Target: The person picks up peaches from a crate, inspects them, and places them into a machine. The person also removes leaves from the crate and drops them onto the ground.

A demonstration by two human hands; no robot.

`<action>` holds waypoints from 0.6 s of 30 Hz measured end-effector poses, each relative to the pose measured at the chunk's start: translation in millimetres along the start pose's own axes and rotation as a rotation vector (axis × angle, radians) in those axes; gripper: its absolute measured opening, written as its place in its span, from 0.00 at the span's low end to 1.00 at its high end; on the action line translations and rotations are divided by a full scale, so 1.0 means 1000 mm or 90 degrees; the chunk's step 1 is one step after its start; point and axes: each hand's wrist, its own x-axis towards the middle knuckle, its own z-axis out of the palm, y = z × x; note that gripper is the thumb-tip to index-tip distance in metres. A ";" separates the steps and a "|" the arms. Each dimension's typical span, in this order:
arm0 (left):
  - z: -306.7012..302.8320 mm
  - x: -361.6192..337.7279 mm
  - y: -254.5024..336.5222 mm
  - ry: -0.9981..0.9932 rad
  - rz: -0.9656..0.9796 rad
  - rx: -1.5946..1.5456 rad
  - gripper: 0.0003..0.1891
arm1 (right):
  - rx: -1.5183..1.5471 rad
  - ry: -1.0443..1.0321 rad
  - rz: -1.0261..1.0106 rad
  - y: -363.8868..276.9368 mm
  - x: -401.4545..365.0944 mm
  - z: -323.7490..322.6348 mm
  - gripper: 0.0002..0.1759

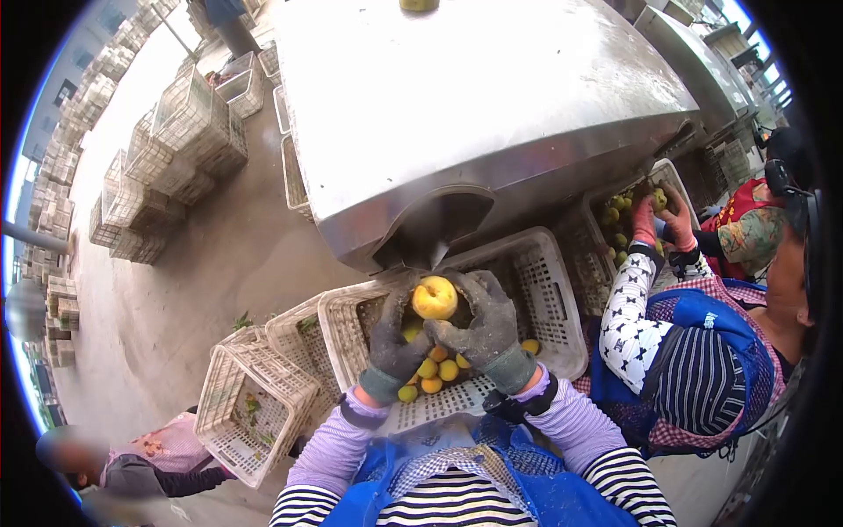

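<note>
Between my two gloved hands is a yellow peach (pixel 435 299), its stem hollow facing up. My left hand (pixel 397 341), in a dark grey work glove, is closed on its left side. My right hand (pixel 485 323), in a matching glove, curls round its right side. Just beyond the peach, a pointed metal piece (pixel 439 253) juts out under the opening of a steel machine (pixel 413 167). Under my hands stands a white plastic crate (pixel 555 290) holding several yellow-green peaches (pixel 448 370). Part of another yellow fruit (pixel 411 332) shows beside my left fingers.
At left, a tilted crate (pixel 255 386) has leaves in it. Stacked crates (pixel 167 145) stand farther back on the floor. To my right, a co-worker (pixel 702 360) in pink gloves handles fruit over another crate (pixel 593 211). Another person (pixel 158 457) is at lower left.
</note>
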 end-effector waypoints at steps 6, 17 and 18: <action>-0.005 0.000 -0.003 0.163 -0.255 -0.325 0.28 | -0.251 0.003 -0.070 0.060 0.055 0.041 0.29; -0.012 0.002 -0.022 0.058 -0.069 -0.013 0.28 | -0.122 -0.113 -0.048 0.028 0.046 0.023 0.34; -0.008 0.007 -0.008 0.058 -0.062 -0.064 0.27 | -0.106 -0.146 -0.077 0.023 0.028 0.021 0.36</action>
